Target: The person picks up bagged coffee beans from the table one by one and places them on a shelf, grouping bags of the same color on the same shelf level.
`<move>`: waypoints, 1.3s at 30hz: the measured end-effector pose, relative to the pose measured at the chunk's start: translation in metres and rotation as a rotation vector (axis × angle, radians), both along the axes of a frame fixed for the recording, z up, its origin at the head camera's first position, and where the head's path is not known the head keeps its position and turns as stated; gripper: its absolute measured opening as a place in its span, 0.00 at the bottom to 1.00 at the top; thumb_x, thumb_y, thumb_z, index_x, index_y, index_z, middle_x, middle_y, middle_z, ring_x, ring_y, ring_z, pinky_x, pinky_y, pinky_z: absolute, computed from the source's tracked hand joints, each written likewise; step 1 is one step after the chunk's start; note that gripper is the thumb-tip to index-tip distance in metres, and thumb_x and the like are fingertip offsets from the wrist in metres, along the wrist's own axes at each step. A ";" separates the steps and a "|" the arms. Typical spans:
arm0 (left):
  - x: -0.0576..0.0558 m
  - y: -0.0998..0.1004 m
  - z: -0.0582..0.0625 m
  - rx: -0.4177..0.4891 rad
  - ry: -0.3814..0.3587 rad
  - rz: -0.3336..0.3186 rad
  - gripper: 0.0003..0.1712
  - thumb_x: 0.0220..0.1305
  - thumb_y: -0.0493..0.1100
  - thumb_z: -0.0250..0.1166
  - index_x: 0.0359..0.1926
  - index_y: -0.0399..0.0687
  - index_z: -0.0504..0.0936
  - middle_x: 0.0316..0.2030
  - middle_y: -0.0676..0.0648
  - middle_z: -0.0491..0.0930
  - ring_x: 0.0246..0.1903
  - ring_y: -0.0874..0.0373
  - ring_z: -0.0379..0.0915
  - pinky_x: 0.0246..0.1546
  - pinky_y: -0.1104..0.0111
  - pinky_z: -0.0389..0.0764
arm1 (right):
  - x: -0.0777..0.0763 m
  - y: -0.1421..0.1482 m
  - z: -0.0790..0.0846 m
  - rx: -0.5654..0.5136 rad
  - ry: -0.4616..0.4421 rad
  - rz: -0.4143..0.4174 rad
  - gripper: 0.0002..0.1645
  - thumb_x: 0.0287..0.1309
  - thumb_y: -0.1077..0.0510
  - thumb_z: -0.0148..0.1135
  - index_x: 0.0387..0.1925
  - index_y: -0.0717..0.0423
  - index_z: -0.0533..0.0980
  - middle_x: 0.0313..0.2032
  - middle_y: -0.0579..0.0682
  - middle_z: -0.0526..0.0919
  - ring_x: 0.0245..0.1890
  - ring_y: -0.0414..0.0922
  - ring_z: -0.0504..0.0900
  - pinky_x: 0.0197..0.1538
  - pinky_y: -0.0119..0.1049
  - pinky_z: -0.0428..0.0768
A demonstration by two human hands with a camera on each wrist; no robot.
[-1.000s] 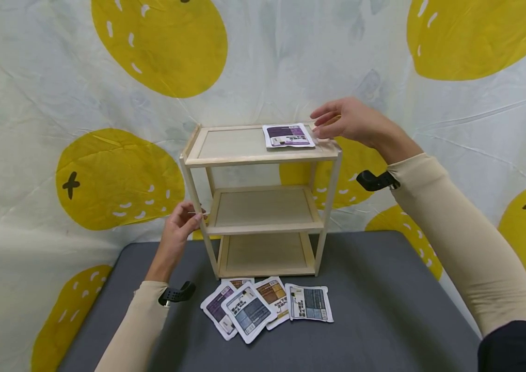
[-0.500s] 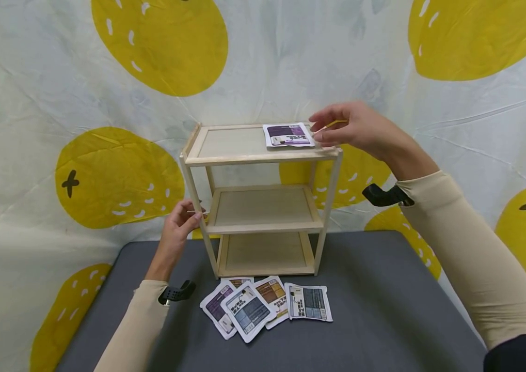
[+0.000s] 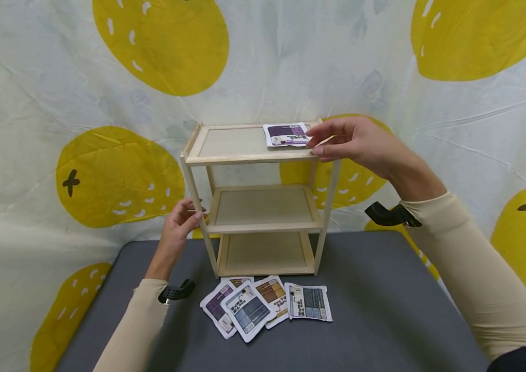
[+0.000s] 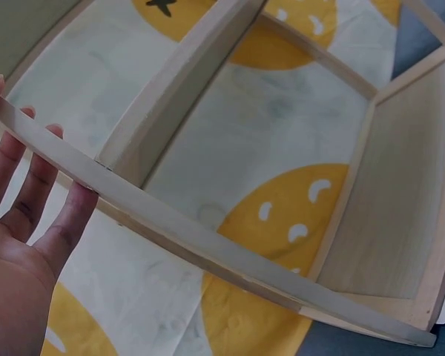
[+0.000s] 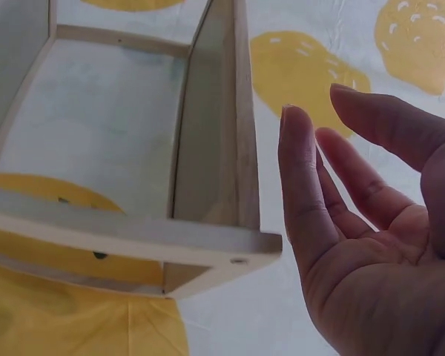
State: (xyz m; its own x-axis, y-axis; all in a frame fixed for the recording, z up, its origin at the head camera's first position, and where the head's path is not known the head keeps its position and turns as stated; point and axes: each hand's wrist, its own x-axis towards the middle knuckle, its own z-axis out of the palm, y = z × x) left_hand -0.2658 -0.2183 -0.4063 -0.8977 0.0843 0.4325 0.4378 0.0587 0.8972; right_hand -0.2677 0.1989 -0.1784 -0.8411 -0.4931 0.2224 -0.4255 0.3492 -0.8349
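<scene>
A three-tier wooden shelf [image 3: 265, 228] stands upright on the grey surface. At its left side my left hand [image 3: 179, 222] holds the front post [image 4: 170, 215], thumb on one side and fingers [image 4: 70, 211] on the other in the left wrist view. A purple-and-white packet [image 3: 286, 135] lies flat on the top tier, toward the right. My right hand [image 3: 353, 142] hovers by the top tier's right end, fingertips beside the packet, nothing held. Its loosely bent fingers [image 5: 304, 178] stand apart from the thumb in the right wrist view.
Several packets [image 3: 249, 311] lie overlapping on the grey surface [image 3: 374, 310] in front of the shelf. One blue-grey packet [image 3: 309, 302] lies at their right. A white cloth with yellow fruit shapes [image 3: 263, 62] hangs behind.
My right hand has come down and slightly toward me along the top tier's right end. The left hand, shelf and packets stay in place.
</scene>
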 end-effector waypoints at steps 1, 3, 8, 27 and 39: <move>0.000 0.000 0.000 -0.002 0.001 0.002 0.19 0.75 0.42 0.61 0.63 0.46 0.72 0.53 0.32 0.75 0.54 0.40 0.77 0.50 0.69 0.82 | 0.001 -0.001 -0.001 -0.008 -0.006 0.013 0.27 0.65 0.62 0.67 0.63 0.66 0.74 0.54 0.57 0.82 0.49 0.50 0.85 0.51 0.35 0.84; 0.000 0.000 0.000 -0.010 0.002 0.005 0.19 0.75 0.42 0.60 0.63 0.46 0.72 0.53 0.33 0.75 0.55 0.39 0.75 0.51 0.69 0.81 | 0.004 -0.002 -0.004 -0.013 -0.014 0.036 0.25 0.65 0.64 0.67 0.62 0.67 0.74 0.53 0.57 0.83 0.48 0.50 0.85 0.52 0.36 0.84; -0.001 0.001 0.001 -0.012 0.000 0.002 0.20 0.75 0.41 0.60 0.64 0.46 0.72 0.54 0.32 0.74 0.56 0.37 0.74 0.52 0.69 0.81 | 0.009 -0.005 -0.014 0.000 -0.028 0.078 0.25 0.65 0.64 0.66 0.63 0.64 0.74 0.52 0.54 0.84 0.50 0.49 0.84 0.53 0.35 0.83; -0.004 -0.001 0.000 0.048 -0.005 -0.033 0.25 0.74 0.38 0.61 0.65 0.30 0.67 0.49 0.37 0.77 0.50 0.44 0.82 0.48 0.68 0.83 | 0.024 -0.026 -0.061 -0.025 -0.135 0.260 0.29 0.66 0.62 0.66 0.67 0.59 0.73 0.59 0.55 0.82 0.57 0.51 0.83 0.57 0.41 0.82; -0.004 0.000 0.001 0.035 -0.019 -0.023 0.23 0.75 0.38 0.59 0.66 0.33 0.68 0.51 0.33 0.75 0.51 0.45 0.81 0.48 0.69 0.82 | 0.024 -0.044 -0.098 -0.063 -0.183 0.302 0.27 0.66 0.62 0.66 0.66 0.58 0.74 0.57 0.57 0.83 0.54 0.53 0.84 0.56 0.44 0.83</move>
